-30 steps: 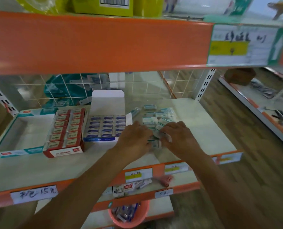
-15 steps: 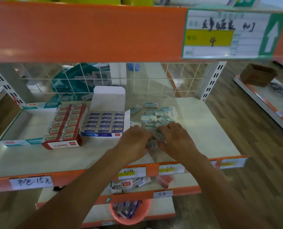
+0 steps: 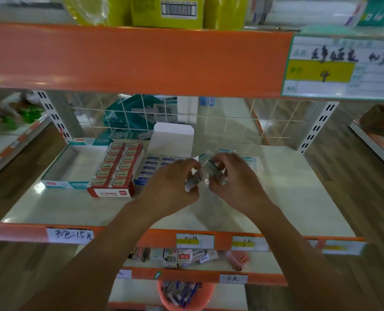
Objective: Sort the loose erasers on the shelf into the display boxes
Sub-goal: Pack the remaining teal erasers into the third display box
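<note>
My left hand [image 3: 174, 184] and my right hand [image 3: 236, 179] are raised above the white shelf [image 3: 287, 187], together gripping a bunch of teal-and-white wrapped erasers [image 3: 205, 170]. More loose erasers [image 3: 250, 161] lie on the shelf behind my right hand, mostly hidden. Three display boxes stand at the left: a teal box [image 3: 74, 163] with bare floor showing, a red box [image 3: 117, 170] full of red-labelled erasers, and a blue box [image 3: 151, 168] of blue-labelled erasers with its white lid flap up, partly hidden by my left hand.
An orange shelf edge [image 3: 130, 57] with a price tag hangs overhead. A wire grid [image 3: 220, 117] backs the shelf. Lower shelves hold small packets [image 3: 182, 257] and an orange tub of pens [image 3: 184, 295]. Wooden floor runs to the right.
Both hands have lifted off the pile on the shelf, carrying a bunch of erasers up between them. The camera view has tilted slightly.
</note>
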Available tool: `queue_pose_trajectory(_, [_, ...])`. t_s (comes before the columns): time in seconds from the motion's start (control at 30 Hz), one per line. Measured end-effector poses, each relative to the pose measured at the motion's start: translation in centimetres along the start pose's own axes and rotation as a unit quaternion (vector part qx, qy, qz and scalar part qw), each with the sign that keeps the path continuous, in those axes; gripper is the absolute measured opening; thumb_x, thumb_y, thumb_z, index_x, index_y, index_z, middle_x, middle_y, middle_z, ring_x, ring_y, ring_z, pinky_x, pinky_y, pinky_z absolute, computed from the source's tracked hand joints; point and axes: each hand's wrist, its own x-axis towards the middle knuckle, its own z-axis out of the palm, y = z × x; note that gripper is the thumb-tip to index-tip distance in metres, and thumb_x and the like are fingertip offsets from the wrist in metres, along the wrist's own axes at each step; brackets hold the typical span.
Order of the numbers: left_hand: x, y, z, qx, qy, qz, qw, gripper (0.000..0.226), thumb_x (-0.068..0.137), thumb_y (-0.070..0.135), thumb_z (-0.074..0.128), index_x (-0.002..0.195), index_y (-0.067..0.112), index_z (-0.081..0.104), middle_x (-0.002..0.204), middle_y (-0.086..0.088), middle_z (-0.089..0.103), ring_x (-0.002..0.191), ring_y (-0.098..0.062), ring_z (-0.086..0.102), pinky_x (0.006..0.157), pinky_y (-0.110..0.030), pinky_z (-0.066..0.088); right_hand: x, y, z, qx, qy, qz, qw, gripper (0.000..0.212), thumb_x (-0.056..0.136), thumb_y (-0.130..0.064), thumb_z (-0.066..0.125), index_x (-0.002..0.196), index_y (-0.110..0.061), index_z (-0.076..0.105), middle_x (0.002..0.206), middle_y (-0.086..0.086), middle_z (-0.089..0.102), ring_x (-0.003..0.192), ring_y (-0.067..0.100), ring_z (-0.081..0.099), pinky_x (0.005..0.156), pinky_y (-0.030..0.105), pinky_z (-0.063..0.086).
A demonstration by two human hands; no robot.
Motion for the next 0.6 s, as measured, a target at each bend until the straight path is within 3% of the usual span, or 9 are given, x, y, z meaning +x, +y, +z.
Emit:
queue_pose_trajectory(0.1, [-0.3,-2.1,-2.3,0.008,0.012,-0.002,1.000,0.027,0.077,0.019,0.062,0.104,0.013,0.062,0.095,-0.005,0.063,0.083,-0.021,0.062,0.074,-0.031,0.051,1.1,-2.4,1.2,0.042,0.016,-0.040,0.998,0.052,0.075,-0.014,0.071,0.125,-0.022,0.056,0.104,0.004,0.056,0.085,0.018,0.057,0.071,0.031,0.047])
queue_pose_trajectory(0.17, [-0.7,-3.7,-3.9,0.015,0.006,-0.023,1.000,0.026,0.080,0.020,0.062,0.106,0.016,0.061,0.095,-0.001,0.060,0.085,-0.017,0.058,0.072,-0.022,0.044,1.9,-4.1,2.1,0.064,0.012,-0.047,0.997,0.050,0.079,-0.015,0.070,0.125,-0.027,0.056,0.102,-0.001,0.056,0.081,0.009,0.056,0.069,0.025,0.047])
queue_pose_trajectory(0.23, [-1.2,-5.5,-5.5,0.022,-0.005,-0.046,0.999,0.027,0.081,0.023,0.061,0.107,0.022,0.059,0.095,0.004,0.055,0.086,-0.012,0.052,0.071,-0.016,0.038,2.8,-5.7,3.3,0.097,0.002,-0.037,0.995,0.043,0.081,-0.016,0.070,0.120,-0.027,0.055,0.095,-0.008,0.055,0.080,0.002,0.056,0.068,0.019,0.046])
queue_pose_trajectory(0.4, [-2.2,-9.7,-8.7,0.033,-0.006,-0.070,0.997,0.028,0.084,0.025,0.060,0.111,0.023,0.057,0.107,0.005,0.055,0.096,-0.013,0.053,0.085,-0.023,0.043,4.5,-9.6,6.7,0.136,0.001,0.003,0.991,0.033,0.079,-0.019,0.075,0.098,-0.021,0.049,0.081,-0.012,0.053,0.074,0.004,0.057,0.065,0.020,0.046])
queue_pose_trajectory(0.5, [-2.6,-11.9,-10.1,0.033,0.006,-0.074,0.997,0.026,0.087,0.025,0.059,0.112,0.024,0.057,0.104,0.008,0.051,0.092,-0.008,0.048,0.083,-0.020,0.041,5.4,-11.5,8.3,0.122,-0.004,0.025,0.992,0.029,0.078,-0.022,0.076,0.087,-0.020,0.049,0.078,-0.010,0.055,0.070,0.009,0.055,0.061,0.025,0.046])
queue_pose_trajectory(0.6, [-3.1,-14.0,-11.1,0.022,0.005,-0.077,0.997,0.027,0.087,0.024,0.059,0.114,0.023,0.056,0.102,0.009,0.048,0.093,-0.009,0.049,0.080,-0.020,0.042,6.2,-12.9,10.0,0.104,-0.005,0.027,0.994,0.024,0.079,-0.022,0.075,0.081,-0.017,0.052,0.078,-0.008,0.056,0.071,0.008,0.054,0.059,0.020,0.044])
